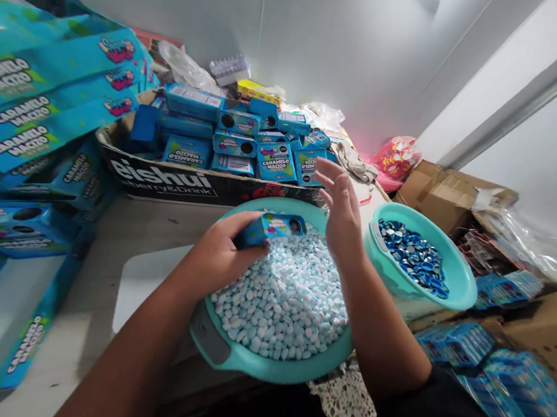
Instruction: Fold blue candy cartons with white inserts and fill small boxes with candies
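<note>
My left hand (224,252) is closed around a small blue candy box (276,228), tilted over a turquoise basin (286,370). A dark round spot marks the box's near end; whether it is a hole I cannot tell. Pale blue and white candies (278,301) heap up inside the basin. Over the basin's right rim, my right hand (340,215) is raised with its fingers apart and nothing visible in it. Just to its right stands a second turquoise basin (463,297) full of shiny blue round caps (413,256).
Behind the candies, a black carton (162,183) holds several blue candy boxes (235,144). Larger blue display boxes (36,97) are stacked at the left. A white board (146,281) lies beside the candy basin. Brown cartons (439,192) and packed blue boxes (528,387) fill the right side.
</note>
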`<state>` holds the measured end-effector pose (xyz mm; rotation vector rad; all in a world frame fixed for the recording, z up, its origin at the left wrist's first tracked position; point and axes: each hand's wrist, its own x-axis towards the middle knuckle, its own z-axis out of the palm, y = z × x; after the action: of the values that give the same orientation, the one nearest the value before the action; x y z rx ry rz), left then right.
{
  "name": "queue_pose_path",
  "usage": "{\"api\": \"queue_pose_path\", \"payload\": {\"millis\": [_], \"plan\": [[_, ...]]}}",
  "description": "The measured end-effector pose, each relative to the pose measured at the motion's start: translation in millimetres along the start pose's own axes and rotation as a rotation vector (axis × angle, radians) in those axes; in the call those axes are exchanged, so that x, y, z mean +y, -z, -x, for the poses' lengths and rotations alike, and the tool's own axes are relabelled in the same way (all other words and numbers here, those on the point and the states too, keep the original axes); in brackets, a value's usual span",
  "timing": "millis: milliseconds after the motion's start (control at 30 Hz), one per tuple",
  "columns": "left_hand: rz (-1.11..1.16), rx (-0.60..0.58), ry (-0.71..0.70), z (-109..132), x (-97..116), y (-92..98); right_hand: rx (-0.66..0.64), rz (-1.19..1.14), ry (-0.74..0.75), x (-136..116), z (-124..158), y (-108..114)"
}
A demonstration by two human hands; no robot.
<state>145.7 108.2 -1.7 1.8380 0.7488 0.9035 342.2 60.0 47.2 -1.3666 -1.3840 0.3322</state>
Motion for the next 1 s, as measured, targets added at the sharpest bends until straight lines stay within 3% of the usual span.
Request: {"api": "queue_pose_path", "payload": {"millis": [67, 133, 233, 333, 467, 600, 733, 1000], "plan": [[0.135, 0.099, 0.051, -3, -5, 0.7, -0.123, 0.178, -0.170, 14, 6, 13], [0.226, 0.186, 0.065, -6, -8, 1.3, -0.388, 0.331, -0.239, 21, 20, 19], [0.246, 0.259, 0.041, -7, -10, 0.9, -0.621, 0.492, -0.210, 10, 49, 13], [0.237, 0.249, 0.027, -5, -8, -0.1, -0.737, 0.669, -0.163, -13, 74, -3], [0.230, 0.235, 0.043, -4, -4, -0.4, -0.742, 0.775, -0.179, -13, 76, -18], [0.238, 0.217, 0.027, -4, -2, -1.1, -0.662, 0.903, -0.155, 12, 57, -3], [0.225, 0.205, 0.035, -3, 0, -1.5, -0.659, 0.748, -0.146, 15, 49, 8], [0.220, 0.182, -0.018, -2, -5, -1.5, -0.682, 0.734, -0.160, 18, 42, -14]]}}
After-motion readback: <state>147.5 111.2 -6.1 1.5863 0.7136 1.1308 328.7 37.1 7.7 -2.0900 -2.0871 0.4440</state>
